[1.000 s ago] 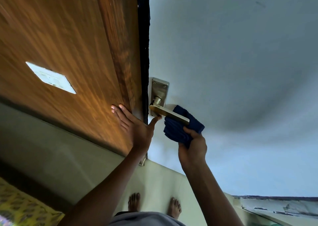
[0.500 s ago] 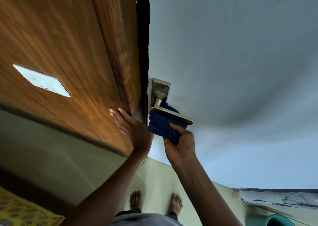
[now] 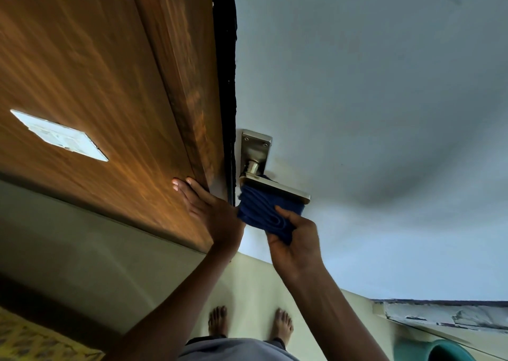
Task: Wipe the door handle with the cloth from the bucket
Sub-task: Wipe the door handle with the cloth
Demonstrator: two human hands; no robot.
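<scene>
Blue cloth [image 3: 268, 212] under door handle [image 3: 275, 187]

Pale, smooth floor [image 3: 255, 286], greenish-cream, seen from straight above. Standing on it near the bottom middle: two bare feet side by side, left foot [image 3: 217, 321] and right foot [image 3: 283, 323], slightly apart, toes toward the foot of the door. At the floor's lower right corner, part of a teal bucket [image 3: 434, 351], rim only, cut by the frame. At the lower left corner, a patterned yellow fabric [image 3: 33, 338], lying flat, well apart from both feet.
</scene>
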